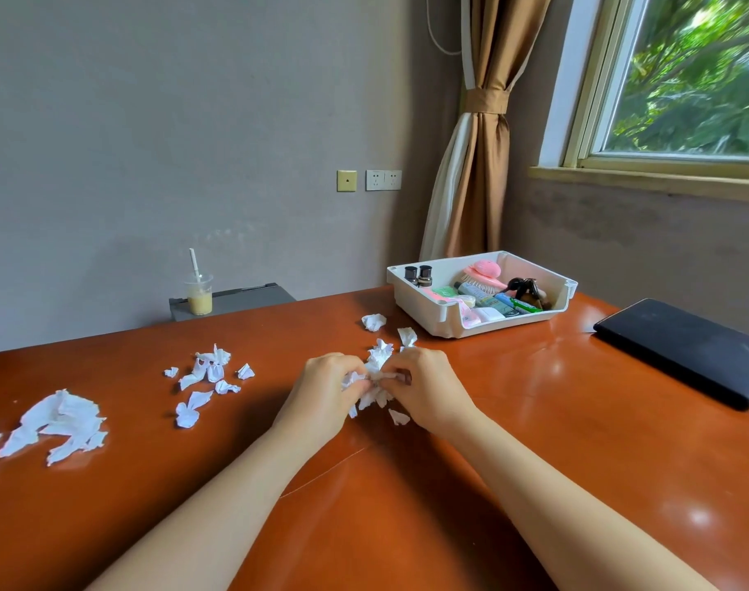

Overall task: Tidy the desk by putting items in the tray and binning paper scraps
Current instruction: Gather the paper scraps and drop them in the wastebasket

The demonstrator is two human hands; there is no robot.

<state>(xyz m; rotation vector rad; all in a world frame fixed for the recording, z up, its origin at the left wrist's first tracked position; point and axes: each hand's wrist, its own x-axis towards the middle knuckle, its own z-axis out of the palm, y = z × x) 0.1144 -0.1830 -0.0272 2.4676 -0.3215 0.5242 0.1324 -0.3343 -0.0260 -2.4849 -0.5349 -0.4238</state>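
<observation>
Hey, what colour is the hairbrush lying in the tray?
Pink. The hairbrush lies in the white tray, seen in the head view.

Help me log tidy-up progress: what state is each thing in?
left hand: grips the paper wad.
right hand: pinches the same wad.
paper wad: bunched between both hands.
loose scraps: scattered on the desk.
tray: holds toiletries.
cup: upright, part full, straw in.
black case: closed, lying flat.

Both bare forearms are reaching forward and converging. The left hand and right hand are facing each other knuckles-up, fingers curling inward and pinching the paper scraps between them.
</observation>
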